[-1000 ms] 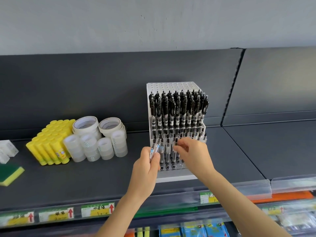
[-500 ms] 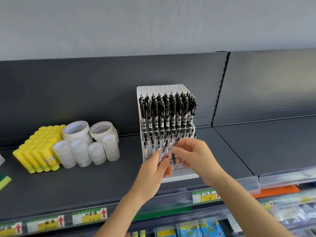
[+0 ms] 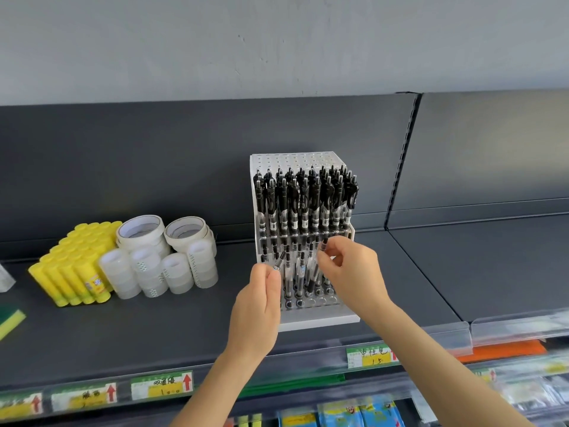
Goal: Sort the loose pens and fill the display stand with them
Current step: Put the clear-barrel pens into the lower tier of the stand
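Since half a second ago the hands have drawn apart: the right hand (image 3: pixel 354 272) is now clear of the left hand (image 3: pixel 260 298) and has carried one pen (image 3: pixel 323 245) over the front rows of the display stand (image 3: pixel 323 320).

Nearest to me, price labels (image 3: pixel 161 388) sit behind a clear strip along the front edge of the shelf (image 3: pixel 184 322), with coloured packets (image 3: pixel 354 411) on the level below. Both forearms reach up over that edge. The left hand's fingers are curled into a fist, and a clear barrel (image 3: pixel 280 261) pokes out of its top, tilted to the right; I cannot tell whether it grips one pen or several. The right hand pinches the black top of its pen between thumb and forefinger, the other fingers loosely bent. That pen slants down and left into the stand's lower tier, among a few pens already standing there. I cannot see whether its tip sits in a hole.

Behind the hands, the stand's upper tier is packed with upright black pens (image 3: pixel 304 198), and a perforated white top rises above them. To the left on the same shelf stand tape rolls (image 3: pixel 160 257), then yellow glue sticks (image 3: pixel 74 266), and a green and yellow sponge (image 3: pixel 10 322) at the frame's edge. Farthest back are the dark back panel (image 3: pixel 154 164) and a grey wall (image 3: pixel 277 41).
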`<state>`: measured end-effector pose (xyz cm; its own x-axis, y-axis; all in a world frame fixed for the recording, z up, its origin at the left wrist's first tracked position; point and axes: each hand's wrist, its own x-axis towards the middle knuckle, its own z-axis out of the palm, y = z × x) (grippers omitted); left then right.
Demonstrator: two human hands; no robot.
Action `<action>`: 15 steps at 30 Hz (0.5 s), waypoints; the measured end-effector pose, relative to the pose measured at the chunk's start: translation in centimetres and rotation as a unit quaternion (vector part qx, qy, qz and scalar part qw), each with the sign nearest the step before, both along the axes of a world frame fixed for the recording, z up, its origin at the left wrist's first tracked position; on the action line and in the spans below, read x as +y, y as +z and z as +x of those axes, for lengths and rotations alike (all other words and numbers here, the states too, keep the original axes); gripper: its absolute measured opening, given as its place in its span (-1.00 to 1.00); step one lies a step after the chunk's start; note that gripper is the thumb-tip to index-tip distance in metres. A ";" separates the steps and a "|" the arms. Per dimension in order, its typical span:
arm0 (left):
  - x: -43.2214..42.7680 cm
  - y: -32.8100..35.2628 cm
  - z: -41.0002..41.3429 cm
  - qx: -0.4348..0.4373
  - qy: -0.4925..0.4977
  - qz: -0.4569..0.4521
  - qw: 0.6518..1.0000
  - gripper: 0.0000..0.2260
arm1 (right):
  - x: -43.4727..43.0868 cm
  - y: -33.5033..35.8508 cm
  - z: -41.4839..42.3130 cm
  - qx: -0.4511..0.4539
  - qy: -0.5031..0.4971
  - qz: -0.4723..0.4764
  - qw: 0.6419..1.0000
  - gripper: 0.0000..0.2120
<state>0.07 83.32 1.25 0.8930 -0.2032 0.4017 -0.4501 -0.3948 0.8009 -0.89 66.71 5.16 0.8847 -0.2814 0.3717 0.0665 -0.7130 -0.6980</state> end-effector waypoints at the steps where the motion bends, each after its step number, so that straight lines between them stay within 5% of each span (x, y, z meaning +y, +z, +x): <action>1: 0.1 0.0 0.1 -0.002 0.004 -0.001 1.000 -0.74 | 0.0 -0.2 0.2 0.008 0.003 -0.009 1.000 -0.85; 15: -0.4 0.1 0.7 -0.067 -0.001 0.043 0.997 -0.86 | -0.2 -1.0 -0.2 0.069 0.003 -0.021 0.997 -0.83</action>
